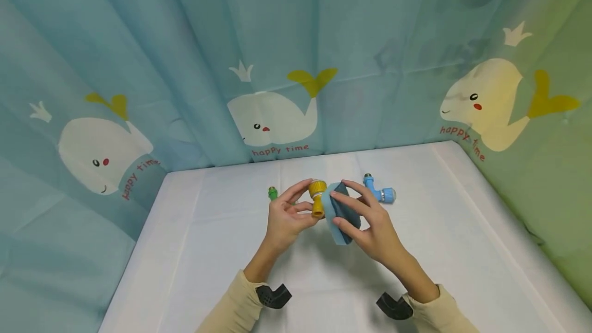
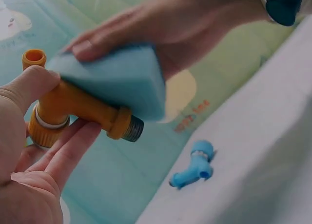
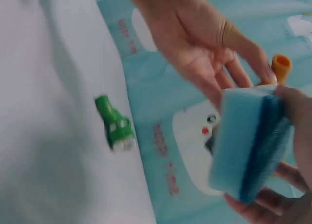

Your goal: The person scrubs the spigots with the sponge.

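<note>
We hold a yellow tap in our left hand, lifted above the desk near its middle. The fingers of this hand are curled around the tap body, with the thumb on top and the other fingers below, so they are clamped on it. In the left wrist view the tap shows an orange-yellow body, a wide ring at one end and a dark threaded end at the other.

Our right hand holds a blue sponge and presses it against the side of the tap. The fingers of this hand lie along the top of the sponge and the thumb is under it, so they pinch the sponge between them. The sponge has a light blue soft part and a darker blue rough layer; the light part touches the tap.

A blue tap lies on the desk behind our right hand, just beside it but not touching. A green tap lies on the desk behind our left hand, partly hidden by the fingers in the head view. The desk has a white cover, and a curtain with whale pictures hangs around it.
</note>
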`<state>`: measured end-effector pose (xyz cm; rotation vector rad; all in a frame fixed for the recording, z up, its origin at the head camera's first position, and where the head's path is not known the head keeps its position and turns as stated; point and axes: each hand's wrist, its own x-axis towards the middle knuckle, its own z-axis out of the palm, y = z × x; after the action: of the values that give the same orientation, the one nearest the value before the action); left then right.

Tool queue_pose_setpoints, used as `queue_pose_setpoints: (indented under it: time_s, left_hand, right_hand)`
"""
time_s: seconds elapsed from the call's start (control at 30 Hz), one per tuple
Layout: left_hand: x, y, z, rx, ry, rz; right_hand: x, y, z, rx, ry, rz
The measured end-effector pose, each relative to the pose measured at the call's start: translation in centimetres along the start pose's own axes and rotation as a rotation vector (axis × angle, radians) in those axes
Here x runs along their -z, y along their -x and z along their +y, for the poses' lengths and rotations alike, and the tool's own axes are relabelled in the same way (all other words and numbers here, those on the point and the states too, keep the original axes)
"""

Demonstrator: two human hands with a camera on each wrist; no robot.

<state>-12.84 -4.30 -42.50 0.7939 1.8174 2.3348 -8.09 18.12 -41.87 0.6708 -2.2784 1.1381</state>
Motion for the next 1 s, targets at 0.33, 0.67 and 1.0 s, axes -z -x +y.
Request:
queue_pose_setpoints:
  time_s: [0.33, 0.67, 1.0]
  left_hand:
    - [0.6, 0.0, 0.0, -0.013, 0.013, 0.048]
    - [1.1, 0.2, 0.1, -0.005, 0.022, 0.044]
    - [1.4, 0.6, -0.1, -0.043, -0.011, -0.083]
  right_hand:
    - [-0.1, -0.1, 0.3, -0.075, 0.053, -0.072]
    - [-0.1, -0.1, 0.3, -0.104, 0.065, -0.112]
    - [0.1, -3.1, -0.4, -0.004, 0.0, -0.047]
